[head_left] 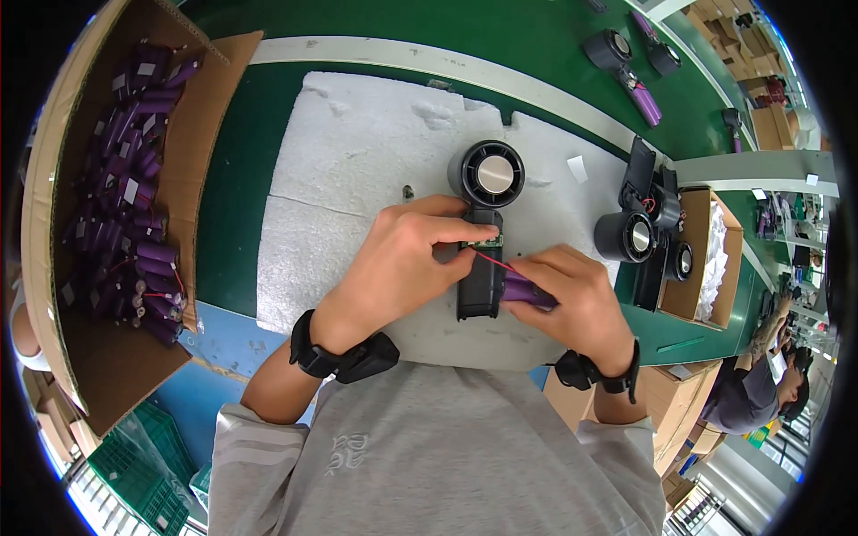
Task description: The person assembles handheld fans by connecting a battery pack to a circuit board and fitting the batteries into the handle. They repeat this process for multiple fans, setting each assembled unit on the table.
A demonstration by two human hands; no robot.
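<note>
A black handheld fan (pixel 479 290) lies on the white foam sheet, its round head with a silver centre at the far end and its hollow handle toward me. My left hand (pixel 393 259) grips the upper handle, thumb and forefinger at a small green circuit board (pixel 487 238) set in it. My right hand (pixel 576 299) holds a purple battery pack (pixel 520 288) just right of the handle. From its fingertips a thin red wire (pixel 493 260) runs to the board near my left fingers. The palm hides part of the pack.
On the left stands a cardboard box (pixel 201 134) full of purple battery packs (pixel 125 179). Several black fan parts (pixel 626 237) lie right of the foam sheet (pixel 331 152), beside a small carton (pixel 728 268). More fans (pixel 609 49) lie at the back. A person (pixel 751 389) sits far right.
</note>
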